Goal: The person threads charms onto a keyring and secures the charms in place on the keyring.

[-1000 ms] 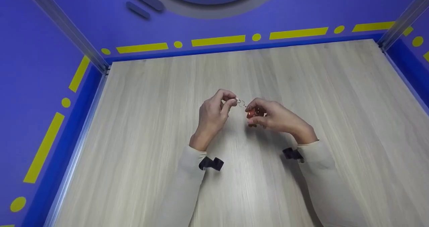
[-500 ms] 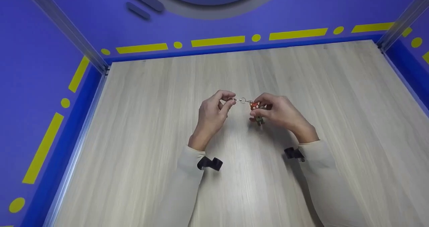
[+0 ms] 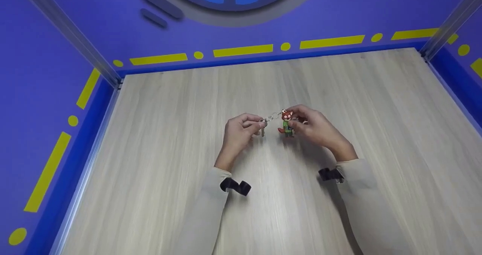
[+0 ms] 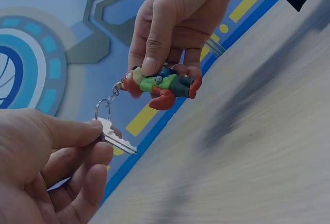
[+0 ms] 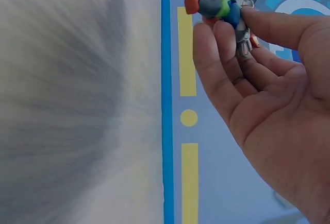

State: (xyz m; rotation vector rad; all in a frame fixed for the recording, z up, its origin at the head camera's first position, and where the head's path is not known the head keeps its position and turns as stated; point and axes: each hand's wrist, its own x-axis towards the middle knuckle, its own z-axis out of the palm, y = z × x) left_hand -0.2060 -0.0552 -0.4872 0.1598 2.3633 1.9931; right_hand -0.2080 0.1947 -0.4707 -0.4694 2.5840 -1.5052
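Observation:
Between thumb and fingers, my left hand [image 3: 238, 132] pinches a silver key [image 4: 119, 140], whose toothed blade points away from the fingertips in the left wrist view. A metal split ring [image 4: 97, 110] and a short chain [image 4: 115, 88] link the key to a small fox figurine [image 3: 285, 124]. The fox has an orange-red head and tail, a green top and dark trousers. My right hand [image 3: 318, 129] holds it by thumb and fingers, upright and facing the head camera. In the right wrist view, a small grey piece [image 5: 243, 45] shows beside the fox, partly covered by fingers.
Both hands are over a pale wood-grain table [image 3: 169, 172]. Blue-purple panels [image 3: 248, 32] with yellow stripes stand behind it and at both sides. Black straps [image 3: 236, 185] sit at both wrists over light sleeves.
The fox figurine has turned from mostly hidden in my right fingers to upright and facing the camera. My left hand has dipped slightly, and the key's blade now shows below its fingertips.

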